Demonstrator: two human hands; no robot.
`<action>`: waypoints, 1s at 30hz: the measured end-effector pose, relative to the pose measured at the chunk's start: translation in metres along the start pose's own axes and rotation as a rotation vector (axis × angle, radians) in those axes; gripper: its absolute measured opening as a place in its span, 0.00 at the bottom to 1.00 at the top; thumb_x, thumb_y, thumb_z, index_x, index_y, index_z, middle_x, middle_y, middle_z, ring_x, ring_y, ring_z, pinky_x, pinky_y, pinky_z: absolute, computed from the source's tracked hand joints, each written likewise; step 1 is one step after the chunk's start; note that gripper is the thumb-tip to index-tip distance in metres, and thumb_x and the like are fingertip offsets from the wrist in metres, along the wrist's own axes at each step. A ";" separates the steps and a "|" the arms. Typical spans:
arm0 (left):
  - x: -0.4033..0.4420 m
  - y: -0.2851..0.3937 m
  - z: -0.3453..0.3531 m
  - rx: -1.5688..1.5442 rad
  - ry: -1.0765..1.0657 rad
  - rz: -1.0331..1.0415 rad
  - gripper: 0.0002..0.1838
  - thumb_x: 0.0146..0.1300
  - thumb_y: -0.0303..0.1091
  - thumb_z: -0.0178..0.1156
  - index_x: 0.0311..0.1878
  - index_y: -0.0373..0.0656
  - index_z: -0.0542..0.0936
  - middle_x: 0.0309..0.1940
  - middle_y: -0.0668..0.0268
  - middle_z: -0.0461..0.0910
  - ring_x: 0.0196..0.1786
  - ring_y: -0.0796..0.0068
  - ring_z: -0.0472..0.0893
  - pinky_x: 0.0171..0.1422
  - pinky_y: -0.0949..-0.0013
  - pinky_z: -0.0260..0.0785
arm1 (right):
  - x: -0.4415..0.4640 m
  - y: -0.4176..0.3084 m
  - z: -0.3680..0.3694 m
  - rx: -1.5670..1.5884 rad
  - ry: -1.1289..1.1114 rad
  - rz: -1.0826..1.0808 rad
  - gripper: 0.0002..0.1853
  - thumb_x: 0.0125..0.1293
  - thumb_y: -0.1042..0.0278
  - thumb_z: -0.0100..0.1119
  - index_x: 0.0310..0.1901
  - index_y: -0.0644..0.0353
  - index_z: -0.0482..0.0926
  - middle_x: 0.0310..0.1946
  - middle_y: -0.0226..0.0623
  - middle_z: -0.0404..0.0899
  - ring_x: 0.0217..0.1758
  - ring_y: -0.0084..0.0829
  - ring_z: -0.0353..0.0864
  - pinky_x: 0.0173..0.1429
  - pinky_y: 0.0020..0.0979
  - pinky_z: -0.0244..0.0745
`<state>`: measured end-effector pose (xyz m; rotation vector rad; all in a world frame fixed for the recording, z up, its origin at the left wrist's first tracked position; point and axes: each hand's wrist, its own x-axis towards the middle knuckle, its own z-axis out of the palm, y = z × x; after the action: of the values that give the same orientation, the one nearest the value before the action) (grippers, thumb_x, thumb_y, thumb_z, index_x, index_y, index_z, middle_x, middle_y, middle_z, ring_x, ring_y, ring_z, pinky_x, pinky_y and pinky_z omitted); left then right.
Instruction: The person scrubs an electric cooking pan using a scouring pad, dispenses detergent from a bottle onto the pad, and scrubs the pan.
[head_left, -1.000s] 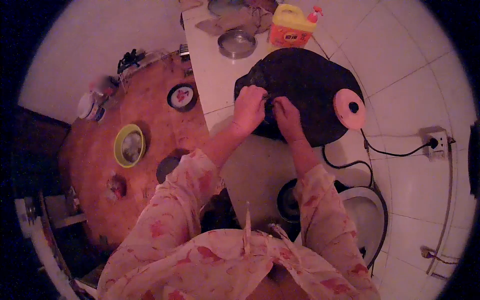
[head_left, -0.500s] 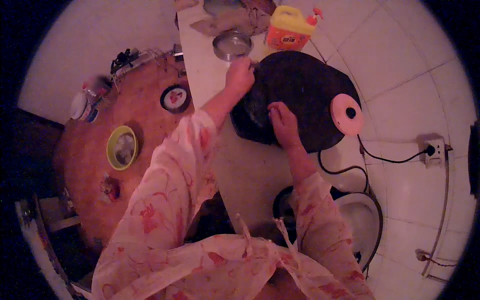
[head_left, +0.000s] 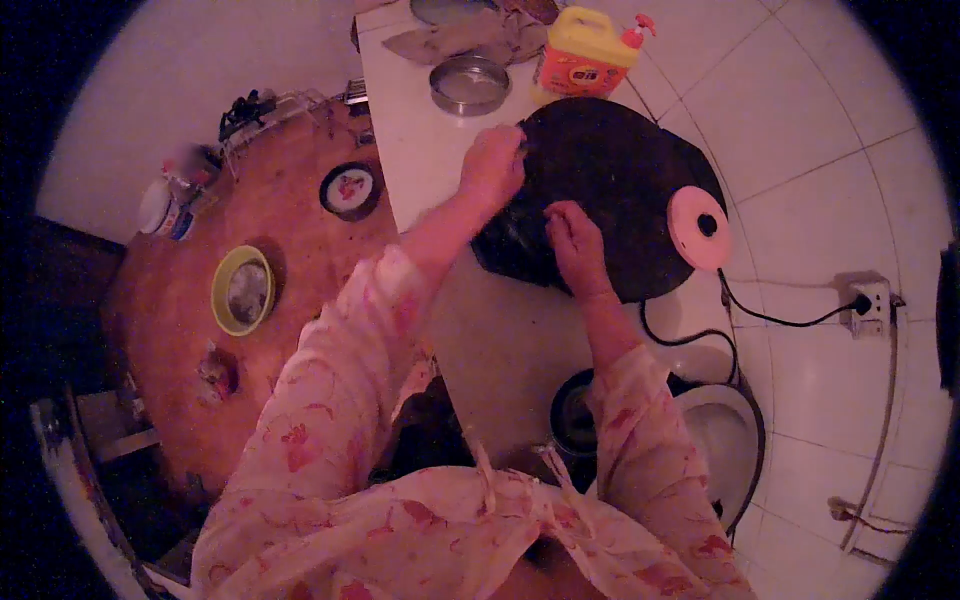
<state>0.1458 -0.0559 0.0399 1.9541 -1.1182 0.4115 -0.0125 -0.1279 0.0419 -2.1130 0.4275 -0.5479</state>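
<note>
A large, round-topped black object sits on the pale counter. My left hand is closed at its upper-left edge, with the fingertips turned away from view. Closer to me, my right hand is curled over the near-left part of the black surface, its thumb and fingers drawn together. Between and below the hands lies a dark, faintly shiny area; whether it is a separate sheet cannot be made out. Anything pinched in either hand is hidden or too dark to name. A pink-white disc with a black centre rests at the right edge.
A round metal pan and a yellow-and-orange pump jug stand beyond the hands. A black cord runs to the wall socket. A pale basin is at right. On the floor are a yellow-green bowl and a dark-rimmed dish.
My left hand has shifted slightly right and toward me along the black object's edge. My right hand stays near the same spot, still curled. The view has moved a little.
</note>
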 end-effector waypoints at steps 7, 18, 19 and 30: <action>-0.009 0.017 -0.006 0.159 -0.146 -0.045 0.06 0.47 0.25 0.54 0.31 0.40 0.72 0.33 0.55 0.73 0.40 0.52 0.72 0.42 0.54 0.65 | -0.001 0.005 0.002 0.007 0.023 -0.050 0.06 0.60 0.71 0.47 0.36 0.61 0.72 0.32 0.45 0.77 0.37 0.45 0.77 0.40 0.34 0.70; -0.011 0.002 -0.019 -0.121 0.262 -0.038 0.09 0.49 0.29 0.58 0.35 0.40 0.73 0.31 0.56 0.71 0.37 0.56 0.70 0.43 0.58 0.62 | -0.002 0.002 0.000 0.051 0.000 -0.021 0.06 0.60 0.71 0.47 0.37 0.61 0.72 0.33 0.44 0.76 0.36 0.42 0.77 0.39 0.33 0.70; -0.007 0.000 -0.012 -0.120 0.261 -0.039 0.09 0.49 0.29 0.58 0.35 0.40 0.73 0.31 0.56 0.71 0.37 0.56 0.70 0.43 0.58 0.62 | -0.003 -0.002 0.001 0.066 -0.002 0.021 0.06 0.60 0.71 0.47 0.36 0.61 0.72 0.33 0.44 0.76 0.36 0.42 0.77 0.40 0.33 0.70; -0.079 0.048 -0.021 -0.192 0.004 0.009 0.07 0.48 0.27 0.55 0.31 0.39 0.70 0.30 0.53 0.70 0.35 0.49 0.68 0.41 0.54 0.60 | -0.003 0.000 0.002 0.011 0.089 -0.143 0.04 0.61 0.73 0.46 0.36 0.61 0.72 0.21 0.30 0.69 0.24 0.18 0.66 0.29 0.22 0.64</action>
<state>0.0648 -0.0083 0.0276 1.7804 -1.1218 0.3004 -0.0135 -0.1248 0.0403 -2.1252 0.3237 -0.7268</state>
